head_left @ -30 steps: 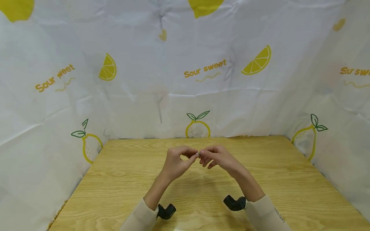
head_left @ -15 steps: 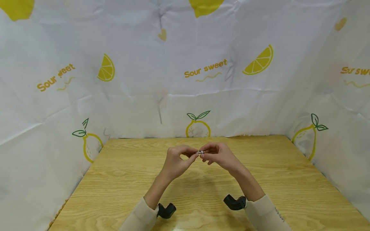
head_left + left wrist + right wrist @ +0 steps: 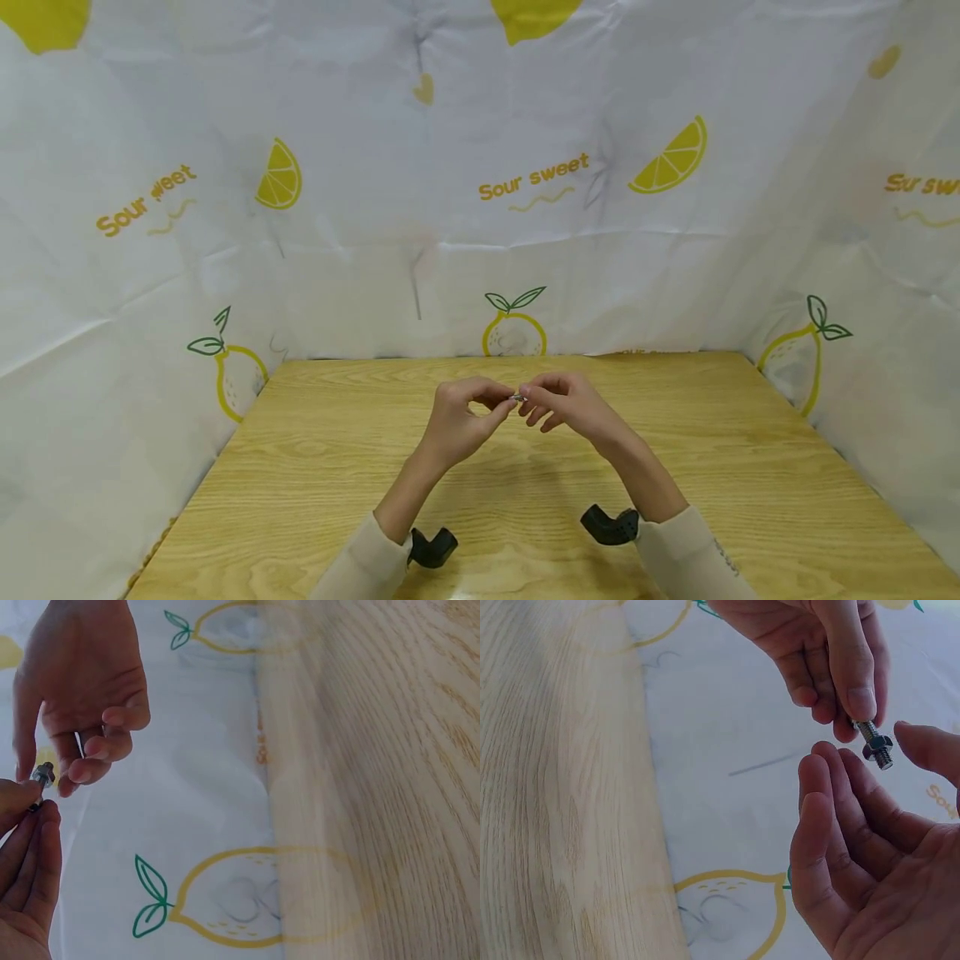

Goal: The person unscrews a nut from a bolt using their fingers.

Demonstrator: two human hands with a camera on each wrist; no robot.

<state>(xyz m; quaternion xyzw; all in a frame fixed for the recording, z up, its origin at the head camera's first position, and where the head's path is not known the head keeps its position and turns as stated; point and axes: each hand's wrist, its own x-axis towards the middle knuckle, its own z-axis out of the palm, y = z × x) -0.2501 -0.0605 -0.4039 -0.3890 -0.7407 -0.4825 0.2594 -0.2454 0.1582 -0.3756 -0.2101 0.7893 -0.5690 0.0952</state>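
My left hand (image 3: 461, 421) pinches a small threaded metal bolt (image 3: 868, 730) between thumb and fingertips, above the table. A hex nut (image 3: 877, 747) sits on the bolt's thread, close to its free end. My right hand (image 3: 573, 410) is right beside that end. In the right wrist view its thumb (image 3: 926, 746) and bent fingers (image 3: 855, 787) stand on either side of the nut, with a small gap showing. The left wrist view also has the nut (image 3: 43, 774) next to the right fingertips. The part of the bolt within the left fingers is hidden.
Both hands are above a wooden table (image 3: 337, 467). A white cloth (image 3: 360, 208) printed with lemons surrounds its back and sides. A black wrist camera (image 3: 432, 548) is on the left sleeve and another black camera (image 3: 609, 526) on the right.
The right thumb and fingers shifted around the nut, showing more of the bolt half a second ago, then returned to nearly their earlier pose. The left hand has stayed in place.
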